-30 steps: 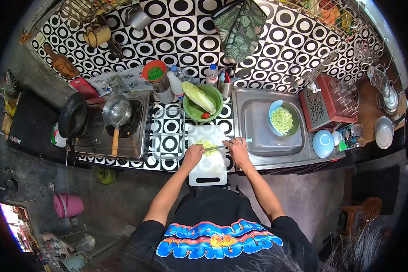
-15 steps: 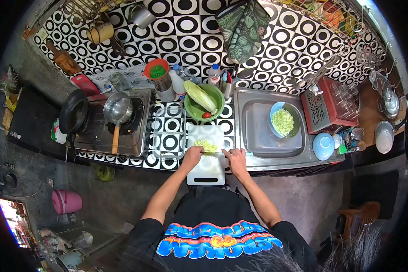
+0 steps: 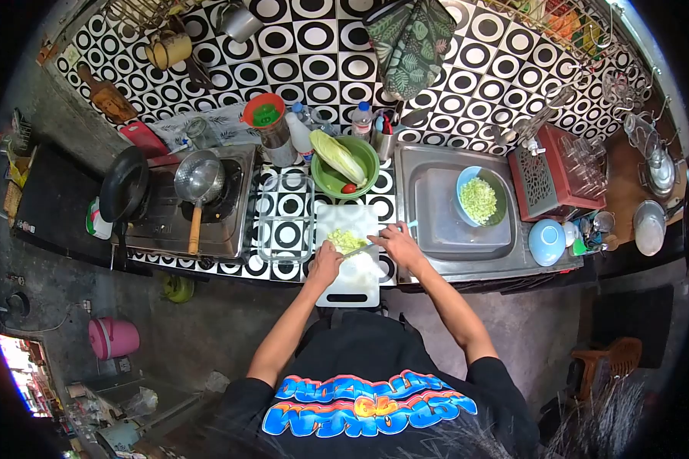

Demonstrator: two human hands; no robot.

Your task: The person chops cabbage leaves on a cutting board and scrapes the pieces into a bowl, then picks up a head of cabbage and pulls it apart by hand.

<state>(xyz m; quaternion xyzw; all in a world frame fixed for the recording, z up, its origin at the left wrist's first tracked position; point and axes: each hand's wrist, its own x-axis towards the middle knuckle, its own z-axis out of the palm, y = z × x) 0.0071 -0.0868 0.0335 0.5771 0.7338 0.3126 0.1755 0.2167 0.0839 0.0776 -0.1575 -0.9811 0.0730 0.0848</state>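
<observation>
Chopped pale green cabbage (image 3: 346,241) lies on a white cutting board (image 3: 347,279) at the counter's front edge. My right hand (image 3: 397,245) is closed on a knife (image 3: 357,251), whose blade slants across the board at the near side of the cabbage; its light handle end sticks out past the hand. My left hand (image 3: 327,262) touches the board's left side, fingers bent together at the blade's far end and the cabbage; whether it pinches anything is too small to tell. Behind the board, a green basin (image 3: 367,157) holds a cabbage head (image 3: 338,158) and a red tomato (image 3: 349,188).
A clear glass dish (image 3: 286,260) stands left of the board. Farther left is a stove (image 3: 157,241) with a long-handled pan (image 3: 199,176). On the right, a blue bowl (image 3: 465,183) of chopped cabbage sits in the sink (image 3: 429,161). Bottles (image 3: 362,122) stand behind the basin.
The knife has turned from nearly level to a slant, its handle end swinging away from my body. My right hand has moved slightly away from me, and my left hand has shifted slightly.
</observation>
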